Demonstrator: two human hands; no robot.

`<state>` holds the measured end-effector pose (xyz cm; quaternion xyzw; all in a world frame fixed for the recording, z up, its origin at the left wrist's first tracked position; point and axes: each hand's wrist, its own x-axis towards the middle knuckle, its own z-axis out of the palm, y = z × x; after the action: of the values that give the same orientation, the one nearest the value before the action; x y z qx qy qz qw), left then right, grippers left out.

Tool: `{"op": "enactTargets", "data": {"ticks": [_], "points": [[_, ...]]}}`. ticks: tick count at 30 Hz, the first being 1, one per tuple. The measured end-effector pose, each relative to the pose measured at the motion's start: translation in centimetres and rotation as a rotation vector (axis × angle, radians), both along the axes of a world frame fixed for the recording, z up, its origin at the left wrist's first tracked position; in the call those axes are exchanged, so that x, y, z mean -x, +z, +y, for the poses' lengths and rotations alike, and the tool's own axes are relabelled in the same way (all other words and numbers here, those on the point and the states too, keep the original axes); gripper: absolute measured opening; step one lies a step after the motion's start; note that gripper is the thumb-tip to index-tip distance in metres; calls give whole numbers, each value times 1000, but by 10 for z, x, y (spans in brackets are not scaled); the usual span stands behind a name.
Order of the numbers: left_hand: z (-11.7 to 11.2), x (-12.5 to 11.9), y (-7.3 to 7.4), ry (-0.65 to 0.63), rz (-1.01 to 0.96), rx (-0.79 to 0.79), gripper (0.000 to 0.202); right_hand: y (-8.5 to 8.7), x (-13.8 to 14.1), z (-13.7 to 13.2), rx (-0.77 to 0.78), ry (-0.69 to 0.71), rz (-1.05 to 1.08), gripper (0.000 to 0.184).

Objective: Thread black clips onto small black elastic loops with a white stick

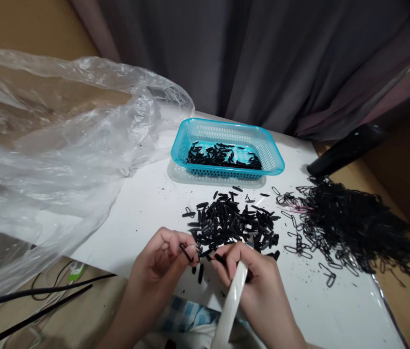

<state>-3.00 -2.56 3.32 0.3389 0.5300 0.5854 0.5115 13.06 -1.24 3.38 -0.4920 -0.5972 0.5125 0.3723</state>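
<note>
My left hand (pixel 159 264) is closed in a pinch on a small black piece (pixel 186 252) at the near edge of the white table (pixel 147 208). My right hand (pixel 259 286) is curled round a white flat tool (pixel 234 295) and also pinches a small black piece (pixel 219 258). The two hands almost touch. Just beyond them lies a pile of short black pieces (pixel 232 223). A heap of thin black wire clips (pixel 350 225) spreads at the right. A turquoise plastic basket (pixel 227 131) behind the pile holds more black pieces.
A large clear plastic bag (pixel 55 145) covers the left side. A black cylindrical object (pixel 346 148) lies at the far right. Black cables (pixel 38 295) run below the table's near left edge. A grey curtain (pixel 263 58) hangs behind.
</note>
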Motion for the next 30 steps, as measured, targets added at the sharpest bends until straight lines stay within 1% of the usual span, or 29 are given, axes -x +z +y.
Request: {"op": "enactTargets", "data": {"ticks": [3,8,10,12,15,17,19,20,22,25,26,28,30], "points": [[-5,4,-3,-25,-46,-25,35,1,-1,-2,-101,3,-51,28],[-20,5,-12,-204,-73,-89,35,2,-5,-7,-180,32,-92,27],[-25,1,-15,-226,-77,-125,34,0,-7,-8,-207,62,-106,25],[-26,-4,-17,-233,-90,-138,29,-1,-11,-9,-224,106,-129,24],[-25,-9,-18,-295,-138,-133,19,-3,-16,-10,-230,158,-160,22],[-22,-11,-18,-322,-198,-124,17,-3,-19,-11,-222,174,-147,22],[-20,-11,-18,-326,-241,-121,16,-3,-21,-13,-182,161,-90,21],[-19,-11,-19,-316,-249,-124,16,-3,-21,-13,-144,126,-43,20],[-17,-10,-21,-306,-242,-133,15,-3,-20,-13,-39,-12,77,18],[-15,-6,-25,-283,-229,-112,13,-6,-20,-8,164,-237,261,10],[-15,-5,-26,-275,-228,-105,13,-7,-20,-6,230,-276,326,12],[-15,-3,-28,-271,-231,-97,13,-10,-21,-1,334,-317,459,26],[-15,-4,-28,-284,-232,-96,13,-11,-21,1,384,-353,569,35]]}}
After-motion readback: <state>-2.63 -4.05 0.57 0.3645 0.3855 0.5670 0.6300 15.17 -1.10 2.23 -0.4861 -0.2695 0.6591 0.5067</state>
